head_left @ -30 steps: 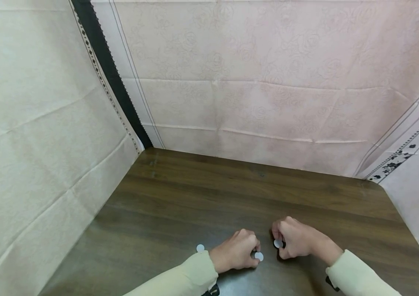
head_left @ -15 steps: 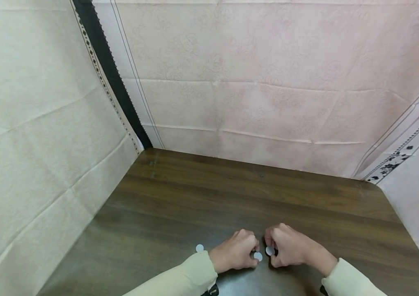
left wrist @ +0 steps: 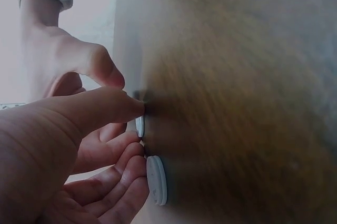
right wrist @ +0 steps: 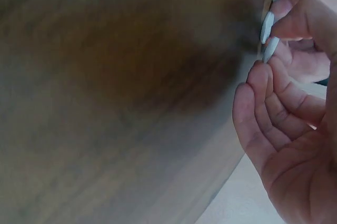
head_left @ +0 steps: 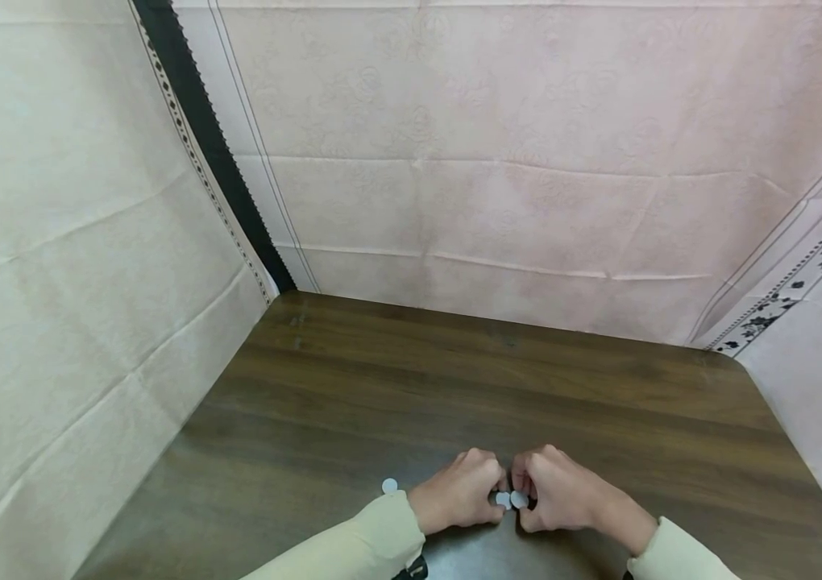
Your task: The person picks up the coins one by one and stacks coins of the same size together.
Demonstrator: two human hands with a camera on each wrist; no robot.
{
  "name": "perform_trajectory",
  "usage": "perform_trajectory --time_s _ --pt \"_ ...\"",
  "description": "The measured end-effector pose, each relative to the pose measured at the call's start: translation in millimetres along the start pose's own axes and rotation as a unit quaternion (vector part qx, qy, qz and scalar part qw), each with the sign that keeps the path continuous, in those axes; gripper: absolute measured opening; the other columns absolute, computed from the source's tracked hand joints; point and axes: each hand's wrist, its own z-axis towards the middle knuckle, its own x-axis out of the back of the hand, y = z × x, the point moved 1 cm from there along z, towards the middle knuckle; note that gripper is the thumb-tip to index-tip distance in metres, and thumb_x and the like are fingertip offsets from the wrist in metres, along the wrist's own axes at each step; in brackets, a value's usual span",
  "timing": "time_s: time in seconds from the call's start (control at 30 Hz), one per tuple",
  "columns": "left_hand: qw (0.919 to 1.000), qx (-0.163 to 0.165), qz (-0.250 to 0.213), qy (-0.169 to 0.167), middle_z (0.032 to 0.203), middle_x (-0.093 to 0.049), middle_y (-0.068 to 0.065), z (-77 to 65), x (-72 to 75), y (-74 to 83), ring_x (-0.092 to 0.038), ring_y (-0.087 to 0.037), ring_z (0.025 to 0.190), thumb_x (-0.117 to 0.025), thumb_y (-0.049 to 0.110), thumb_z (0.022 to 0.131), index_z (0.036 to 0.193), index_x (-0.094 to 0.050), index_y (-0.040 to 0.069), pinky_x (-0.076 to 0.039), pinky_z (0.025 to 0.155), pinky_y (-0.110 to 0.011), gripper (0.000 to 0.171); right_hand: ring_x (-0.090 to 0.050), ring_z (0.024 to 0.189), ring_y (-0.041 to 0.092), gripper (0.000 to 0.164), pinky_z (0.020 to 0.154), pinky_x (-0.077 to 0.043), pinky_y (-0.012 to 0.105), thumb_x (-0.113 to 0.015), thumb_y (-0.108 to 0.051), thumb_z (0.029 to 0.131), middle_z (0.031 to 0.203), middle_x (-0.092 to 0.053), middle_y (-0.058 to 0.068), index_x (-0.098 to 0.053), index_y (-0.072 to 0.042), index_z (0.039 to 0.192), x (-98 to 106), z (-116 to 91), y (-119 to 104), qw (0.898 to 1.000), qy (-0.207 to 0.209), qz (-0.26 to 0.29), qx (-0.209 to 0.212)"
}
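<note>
In the head view my left hand [head_left: 458,491] pinches a small white disc [head_left: 502,500] between thumb and fingers, low at the tabletop. Facing it, my right hand [head_left: 563,491] pinches a second white disc [head_left: 520,499]. The two discs meet edge to edge, with both hands' fingertips close together. From the right wrist view, one white disc [right wrist: 267,26] stands on edge to the camera beside another white disc [right wrist: 271,49]. A third white disc [head_left: 389,486] lies on the table just beyond the left sleeve.
The brown wood-grain table [head_left: 382,379] runs back to a pale patterned cloth [head_left: 498,161] hung behind it. More cloth hangs at the left [head_left: 77,242] and right sides. A dark band [head_left: 215,137] marks the back left corner.
My right hand has slid left and toward me with its disc, up against the left hand's disc. The left hand has stayed nearly in place.
</note>
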Motion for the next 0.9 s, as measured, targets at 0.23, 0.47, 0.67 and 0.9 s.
perform_trajectory --time_s 0.23,0.47,0.67,0.9 --pt "0.9999 0.010 0.006 -0.001 0.075 -0.055 0.010 -0.9 -0.2 0.5 -0.043 0.001 0.067 -0.086 0.016 0.086 0.075 -0.072 0.016 -0.039 0.058 -0.013 0.017 -0.053 0.063 -0.007 0.023 0.054 -0.049 0.017 -0.080 -0.008 0.069 0.072 -0.061 -0.012 -0.062 -0.019 0.078 -8.5 -1.1 -1.3 1.000 0.017 0.013 -0.014" --pt "0.9999 0.011 0.005 0.007 0.072 -0.046 0.010 -1.7 0.1 0.4 -0.040 0.000 0.065 -0.086 0.013 0.083 0.065 -0.059 0.018 -0.036 0.055 -0.014 0.033 -0.056 0.066 -0.006 0.021 0.057 -0.051 0.018 -0.079 -0.007 0.071 0.075 -0.064 -0.010 -0.064 -0.019 0.080 -11.2 0.3 -3.3 0.999 0.022 0.026 -0.020" --pt "0.9999 0.010 -0.002 0.004 0.072 -0.044 0.010 -2.2 0.6 0.1 -0.039 0.000 0.065 -0.085 0.012 0.083 0.063 -0.054 0.018 -0.036 0.055 -0.014 0.038 -0.059 0.069 -0.005 0.019 0.060 -0.053 0.018 -0.078 -0.006 0.072 0.078 -0.069 -0.006 -0.066 -0.017 0.082 -12.4 -0.2 -4.2 0.999 0.020 0.040 -0.024" --pt "0.9999 0.006 -0.008 0.000 0.070 -0.043 0.010 -2.2 0.7 0.4 -0.037 0.000 0.063 -0.084 0.011 0.084 0.063 -0.054 0.017 -0.034 0.054 -0.014 0.038 -0.062 0.071 -0.004 0.017 0.062 -0.055 0.018 -0.078 -0.009 0.072 0.078 -0.071 -0.002 -0.068 -0.017 0.084 -13.0 -1.5 -4.2 0.998 0.025 0.056 -0.026"
